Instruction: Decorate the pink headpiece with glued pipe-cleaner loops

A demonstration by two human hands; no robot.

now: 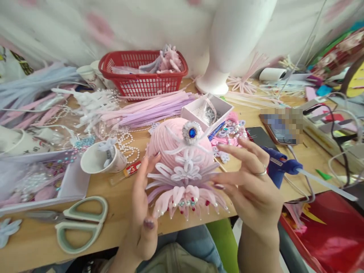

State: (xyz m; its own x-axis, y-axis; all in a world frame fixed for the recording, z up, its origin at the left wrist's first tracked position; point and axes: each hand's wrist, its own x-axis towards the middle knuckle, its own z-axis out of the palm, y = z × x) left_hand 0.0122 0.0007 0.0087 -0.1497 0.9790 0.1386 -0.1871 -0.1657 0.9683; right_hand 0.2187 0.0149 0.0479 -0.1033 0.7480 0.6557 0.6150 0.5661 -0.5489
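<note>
A pink pipe-cleaner headpiece sits between my hands over the table's front edge. On its upper part is a round blue gem in a pale fuzzy ring. Below that come a white looped flower, pale purple fans and pink petals tipped with pearl, red and teal beads. My left hand cups its left side, thumb by the lower petals. At the right, my right hand pinches the edge of the purple fan between thumb and a finger; its other fingers are raised.
Scissors and a bead box lie left, beside a paper cup. Behind are a red basket, a white box and a white mannequin stand. A blue glue gun, phone and cables are right.
</note>
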